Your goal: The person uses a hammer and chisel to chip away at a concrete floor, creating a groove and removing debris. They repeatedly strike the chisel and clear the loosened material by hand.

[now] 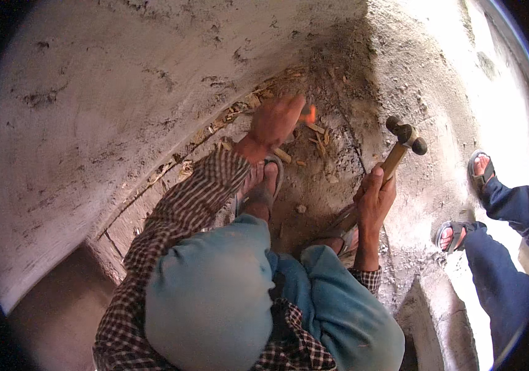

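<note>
My right hand (375,197) grips the pale wooden handle of a ball-peen hammer (403,134), whose dark metal head points up and away from me. Blurred, my left hand (276,120) reaches low over the ground, past my sandalled left foot (259,183), with its fingers curled. Just beyond those fingers shows a small dark and orange object (310,115); the blur hides what it is and whether I hold it. Split wood pieces (321,139) lie on the dirt close by.
A rough plastered wall (106,92) rises along the left, with wood chips (185,170) at its base. Uneven earthen ground (299,195) lies between my feet. At the right, another person's sandalled feet (452,236) and dark trouser legs (496,273) stand in bright light.
</note>
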### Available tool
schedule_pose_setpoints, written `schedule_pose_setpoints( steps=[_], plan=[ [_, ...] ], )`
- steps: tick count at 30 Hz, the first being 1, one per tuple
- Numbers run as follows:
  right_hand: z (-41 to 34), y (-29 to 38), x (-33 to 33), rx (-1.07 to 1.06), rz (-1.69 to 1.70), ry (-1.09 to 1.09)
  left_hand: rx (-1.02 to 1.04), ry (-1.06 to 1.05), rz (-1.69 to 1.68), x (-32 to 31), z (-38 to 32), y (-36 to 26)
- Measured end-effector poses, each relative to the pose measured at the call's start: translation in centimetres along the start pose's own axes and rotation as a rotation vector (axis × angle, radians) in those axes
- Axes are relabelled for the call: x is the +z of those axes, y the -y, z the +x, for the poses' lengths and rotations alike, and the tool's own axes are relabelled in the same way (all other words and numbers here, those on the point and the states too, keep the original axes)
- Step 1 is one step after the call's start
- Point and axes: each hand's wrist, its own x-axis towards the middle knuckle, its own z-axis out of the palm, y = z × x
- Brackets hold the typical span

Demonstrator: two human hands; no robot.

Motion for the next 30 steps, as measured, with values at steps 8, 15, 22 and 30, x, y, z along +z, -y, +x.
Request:
schedule_pose_setpoints(
  steps=[8,15,22,30],
  plan=[
    [0.6,1.3,2.1,0.099,0.171,0.036,0.526,-0.344,-0.048,2.5,3.1,2.8],
    [0.0,-1.4,-0.1,0.01,0.034,0.007,0.086,-0.05,0.174,1.7,0.0,1.4],
    [0.4,0.3,1.0,0.163,0.175,0.013,0.495,-0.269,-0.024,2.0,3.5,1.4],
    [0.2,-1.1,-0.6,0.018,0.064,-0.017,0.167,-0.102,-0.189,0.9,-1.2,3.3]
  ],
)
